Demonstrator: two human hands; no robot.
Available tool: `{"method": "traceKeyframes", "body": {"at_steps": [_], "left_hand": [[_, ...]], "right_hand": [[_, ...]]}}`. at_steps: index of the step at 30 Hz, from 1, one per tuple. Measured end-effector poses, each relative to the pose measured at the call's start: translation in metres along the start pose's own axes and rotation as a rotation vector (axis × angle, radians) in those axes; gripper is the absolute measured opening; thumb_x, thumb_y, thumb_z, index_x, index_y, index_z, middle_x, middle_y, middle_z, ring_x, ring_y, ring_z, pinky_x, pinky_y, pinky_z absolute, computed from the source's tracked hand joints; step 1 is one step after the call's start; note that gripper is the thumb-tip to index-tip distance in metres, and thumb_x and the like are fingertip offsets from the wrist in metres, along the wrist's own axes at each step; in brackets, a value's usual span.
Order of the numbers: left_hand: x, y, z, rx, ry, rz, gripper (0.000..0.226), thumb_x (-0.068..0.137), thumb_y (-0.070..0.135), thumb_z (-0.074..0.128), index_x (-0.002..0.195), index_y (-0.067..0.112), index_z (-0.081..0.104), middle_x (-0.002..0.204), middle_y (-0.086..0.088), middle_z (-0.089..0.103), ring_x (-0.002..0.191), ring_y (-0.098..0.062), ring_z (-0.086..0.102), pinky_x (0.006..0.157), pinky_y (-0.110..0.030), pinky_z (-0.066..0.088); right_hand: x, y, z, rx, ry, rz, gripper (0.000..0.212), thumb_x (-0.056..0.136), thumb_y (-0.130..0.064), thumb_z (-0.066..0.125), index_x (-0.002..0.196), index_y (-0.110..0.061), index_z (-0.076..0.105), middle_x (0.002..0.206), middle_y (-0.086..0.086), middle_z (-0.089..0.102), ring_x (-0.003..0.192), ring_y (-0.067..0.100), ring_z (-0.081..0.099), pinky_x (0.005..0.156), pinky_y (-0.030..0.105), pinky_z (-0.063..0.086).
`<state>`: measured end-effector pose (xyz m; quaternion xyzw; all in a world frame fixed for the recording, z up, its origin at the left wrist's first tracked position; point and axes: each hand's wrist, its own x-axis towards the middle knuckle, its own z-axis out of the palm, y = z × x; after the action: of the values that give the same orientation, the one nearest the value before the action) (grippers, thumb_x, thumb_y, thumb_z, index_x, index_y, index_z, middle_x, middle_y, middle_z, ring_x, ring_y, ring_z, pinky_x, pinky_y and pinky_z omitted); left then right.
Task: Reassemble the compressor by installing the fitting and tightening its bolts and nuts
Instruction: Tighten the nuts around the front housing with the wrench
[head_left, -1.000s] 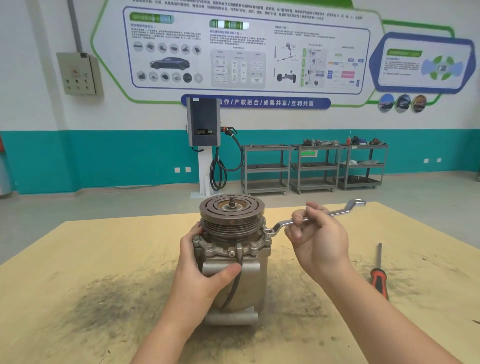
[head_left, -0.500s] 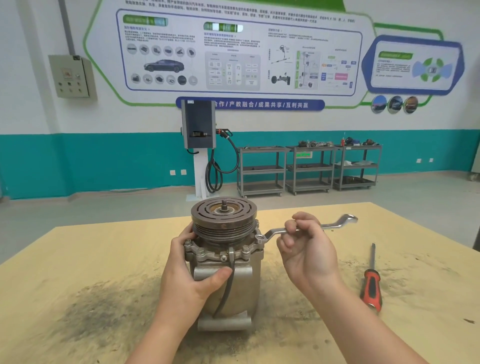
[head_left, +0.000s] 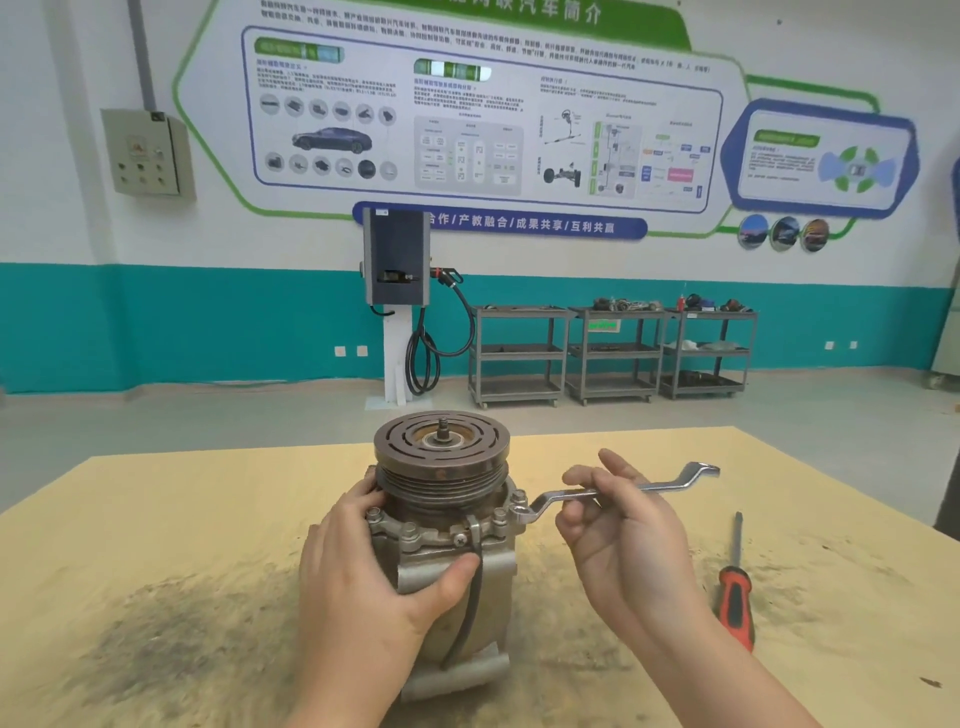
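Your left hand (head_left: 358, 566) and right hand (head_left: 631, 545) are bare, no gloves, rings or watch. Both your forearms are uncovered right down to the frame's bottom edge, with no sleeve showing.

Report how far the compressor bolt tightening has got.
Done: several bolts sit in the flange of the grey metal compressor. In hand: the left hand steadies the body; the right hand loosely holds the silver offset ring wrench, seated on a right-side flange bolt. Left: how tight any bolt is cannot be seen.
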<state>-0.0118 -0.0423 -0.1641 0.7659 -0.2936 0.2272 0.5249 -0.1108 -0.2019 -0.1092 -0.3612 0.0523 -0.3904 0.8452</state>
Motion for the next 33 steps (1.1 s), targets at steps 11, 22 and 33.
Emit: {"method": "traceKeyframes", "body": {"at_steps": [11, 22, 33], "left_hand": [[0.014, -0.007, -0.006, -0.542, -0.214, -0.242, 0.09, 0.04, 0.06, 0.079, 0.11, 0.076, 0.024, 0.12, 0.054, 0.038, 0.109, 0.027, 0.046, 0.092, -0.015, 0.036], [0.012, -0.003, -0.006, -0.436, -0.222, -0.242, 0.121, 0.042, 0.067, 0.073, 0.148, 0.038, 0.022, 0.141, 0.018, 0.041, 0.127, -0.006, 0.049, 0.107, -0.029, 0.039], [0.014, -0.001, -0.001, -0.454, -0.153, -0.23, 0.123, 0.039, 0.059, 0.078, 0.147, 0.035, 0.025, 0.144, 0.005, 0.039, 0.127, -0.019, 0.051, 0.105, -0.045, 0.046]], "right_hand": [[0.02, -0.009, 0.0, -0.065, -0.103, 0.116, 0.015, 0.098, 0.0, 0.039, 0.108, -0.008, 0.046, 0.061, 0.009, 0.057, 0.044, 0.018, 0.049, 0.042, 0.025, 0.044], [-0.016, 0.007, -0.007, 0.033, -0.092, -0.123, 0.012, 0.083, -0.002, 0.049, 0.082, -0.014, 0.052, 0.064, 0.009, 0.056, 0.045, 0.019, 0.05, 0.045, 0.023, 0.042], [-0.031, 0.033, 0.023, -1.057, -0.539, -0.915, 0.009, 0.07, -0.003, 0.081, 0.077, -0.004, 0.075, 0.077, 0.004, 0.065, 0.068, 0.005, 0.056, 0.062, 0.014, 0.046]]}}
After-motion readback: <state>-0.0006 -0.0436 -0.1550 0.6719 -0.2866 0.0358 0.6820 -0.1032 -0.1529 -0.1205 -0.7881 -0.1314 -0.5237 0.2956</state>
